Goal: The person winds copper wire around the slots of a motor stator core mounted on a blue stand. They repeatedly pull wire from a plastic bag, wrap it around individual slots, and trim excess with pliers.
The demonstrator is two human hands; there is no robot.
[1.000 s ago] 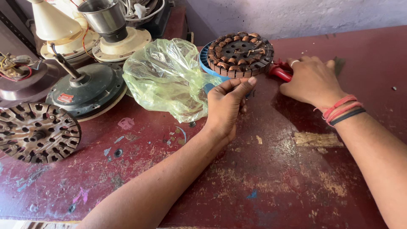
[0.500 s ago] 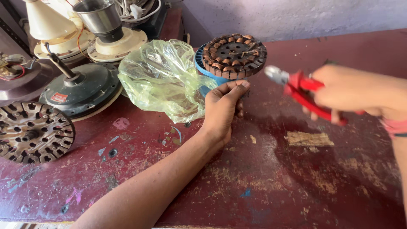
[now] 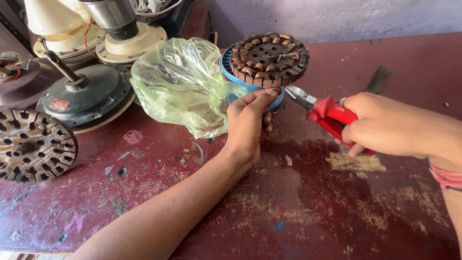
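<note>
The wound stator (image 3: 269,58) sits at the far middle of the bench (image 3: 308,202), on a blue holder (image 3: 250,86). The left hand (image 3: 248,123) pinches something fine at its near edge; the right hand (image 3: 392,126) is wrapped shut around red cutters (image 3: 327,115), tips just beside. A slip could nick a fingertip or neighbouring copper coils.

Copper-wound stator (image 3: 269,58), red-handled cutters (image 3: 327,114)

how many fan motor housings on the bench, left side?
3: dark green round metal housing with shaft, cream round housing behind it, another cream housing at top left. More may sit beyond the frame edge.
</note>
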